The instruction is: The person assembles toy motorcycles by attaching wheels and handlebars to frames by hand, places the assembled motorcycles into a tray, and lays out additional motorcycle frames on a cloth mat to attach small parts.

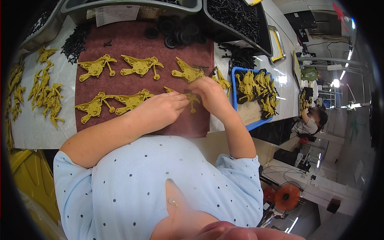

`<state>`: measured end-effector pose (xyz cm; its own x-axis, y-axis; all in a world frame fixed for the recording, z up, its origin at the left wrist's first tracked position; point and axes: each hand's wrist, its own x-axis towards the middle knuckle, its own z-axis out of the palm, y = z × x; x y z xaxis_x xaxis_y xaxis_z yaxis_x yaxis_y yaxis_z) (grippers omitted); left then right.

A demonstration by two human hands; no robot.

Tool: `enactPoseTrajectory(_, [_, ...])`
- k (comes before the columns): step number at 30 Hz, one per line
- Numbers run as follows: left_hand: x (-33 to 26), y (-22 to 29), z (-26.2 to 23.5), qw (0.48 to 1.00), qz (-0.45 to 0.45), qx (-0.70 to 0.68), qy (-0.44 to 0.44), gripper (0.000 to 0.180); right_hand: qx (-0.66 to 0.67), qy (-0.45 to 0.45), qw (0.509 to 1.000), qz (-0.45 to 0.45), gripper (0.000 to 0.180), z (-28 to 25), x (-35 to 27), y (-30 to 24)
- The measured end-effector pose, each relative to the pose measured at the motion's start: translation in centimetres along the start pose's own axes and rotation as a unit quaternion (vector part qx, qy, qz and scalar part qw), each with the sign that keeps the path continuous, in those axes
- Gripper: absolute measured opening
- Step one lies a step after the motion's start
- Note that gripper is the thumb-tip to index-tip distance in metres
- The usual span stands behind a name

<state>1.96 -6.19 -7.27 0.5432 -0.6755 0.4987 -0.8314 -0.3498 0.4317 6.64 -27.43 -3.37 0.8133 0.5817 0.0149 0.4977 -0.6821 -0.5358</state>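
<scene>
On the dark red cloth (128, 40) both my hands meet over a yellow plastic part (193, 105), shaped like a toy vehicle body half. My left hand (168, 106) has its fingers pressed together on that part and hides most of it. Bent over its right end, the fingers of my right hand (210, 94) are drawn together; whatever is between the fingertips is hidden. A similar yellow part (186, 72) lies just beyond, with a thin black piece (201, 67) at its end. More such parts lie in two rows to the left, including a yellow part (138, 66).
A blue tray (235, 86) at right holds yellow parts with black pieces. Black wheels (182, 32) lie at the cloth's far edge. A dark bin (262, 44) holds black pieces. Loose yellow parts (48, 94) lie at left. Another person (308, 124) sits far right.
</scene>
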Motion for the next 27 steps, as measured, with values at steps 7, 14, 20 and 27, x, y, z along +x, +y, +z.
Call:
enactPoseTrajectory(7, [0.2,0.0,0.0,0.999,-0.027,-0.034,-0.003,0.029,-0.090,-0.016,0.995,-0.029,0.027,0.8,0.1,-0.2])
enactPoseTrajectory(14, [0.0,-0.4,0.3,0.998,-0.016,-0.053,0.005,0.029,-0.111,0.013,0.992,-0.060,0.024,0.2,-0.4,-0.2])
enactPoseTrajectory(20, [0.0,-0.3,-0.1,0.999,-0.011,-0.042,0.010,0.026,-0.104,0.173,0.979,0.042,0.030,-2.6,-0.1,2.1])
enactPoseTrajectory(27, [0.6,0.9,-2.9,0.997,0.040,0.057,-0.046,0.022,-0.193,0.095,0.976,-0.024,0.023,-3.1,1.0,5.4])
